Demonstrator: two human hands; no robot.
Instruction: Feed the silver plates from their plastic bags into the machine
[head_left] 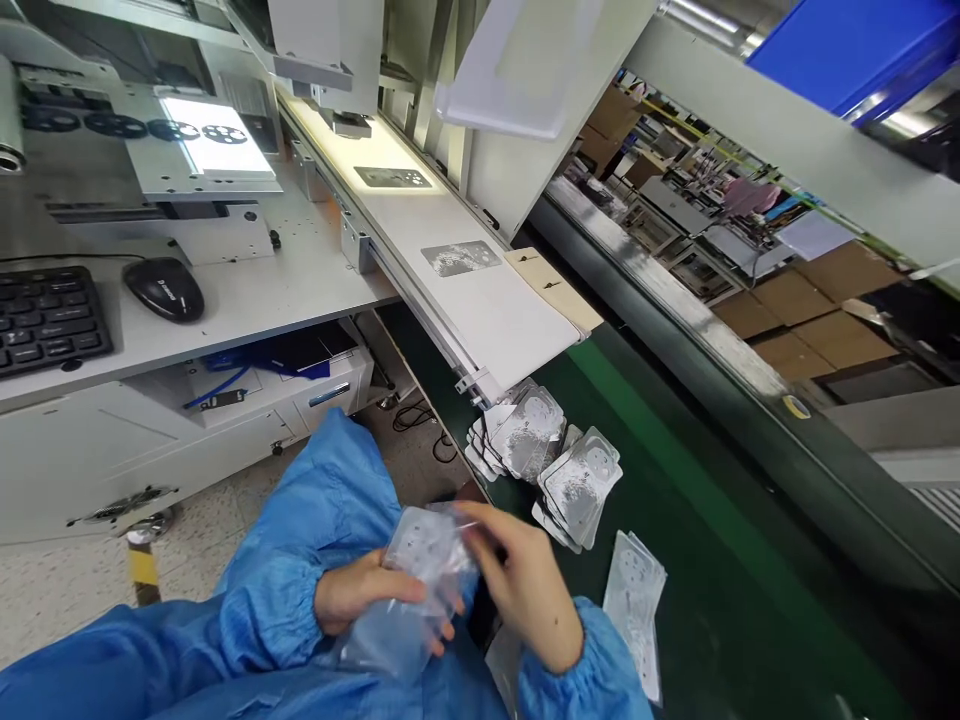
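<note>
My left hand (375, 592) is wrapped round a clear plastic bag (394, 635), its thumb across the front. Inside the bag, or partly in it, sits a pale flat plate (420, 545) with small holes; whether it is one plate or a stack I cannot tell. At the bag's upper right edge, my right hand (521, 570) pinches the plastic, slightly blurred. Past my right hand lie piles of similar printed plates (581, 485), with more fanned plates (529, 430) behind them. To the right, bagged plates (634, 605) rest on the green surface.
A white conveyor belt (510, 325) carries a printed plate (460, 258) and another plate (391, 177) under a light. Its end overhangs the green belt (720, 580). At left, a mouse (163, 289) and keyboard (49, 320) sit on a white bench.
</note>
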